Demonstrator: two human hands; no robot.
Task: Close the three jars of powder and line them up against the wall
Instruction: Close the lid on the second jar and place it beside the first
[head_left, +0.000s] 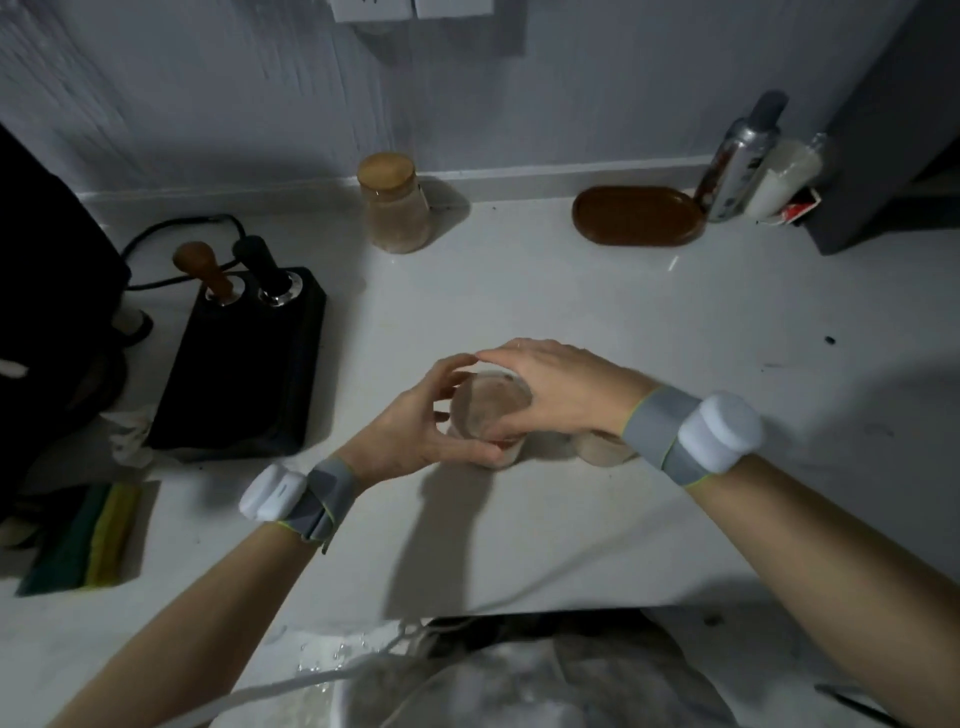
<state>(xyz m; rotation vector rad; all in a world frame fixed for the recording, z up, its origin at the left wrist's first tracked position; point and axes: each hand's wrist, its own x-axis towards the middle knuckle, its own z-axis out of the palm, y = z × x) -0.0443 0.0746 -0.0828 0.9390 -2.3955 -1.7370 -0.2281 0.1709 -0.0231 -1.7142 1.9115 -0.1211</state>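
A glass jar of pale brownish powder (488, 408) stands mid-counter between both hands. My left hand (415, 431) wraps its left side, thumb along the near base. My right hand (556, 389) lies over its top and right side, fingers stretched across the rim, hiding whether a lid is on it. Against the wall stands a second jar (397, 213), closed with a round wooden lid. Beige rounded shapes (597, 448) sit on the counter under my right wrist; I cannot tell whether they are a jar or lids.
A black stand with two tampers (244, 358) sits left of the hands, beside a dark machine (47, 291) and its cable. A brown oval tray (636, 214) and two bottles (743, 161) stand at the back right. A green-yellow cloth (88, 535) lies front left.
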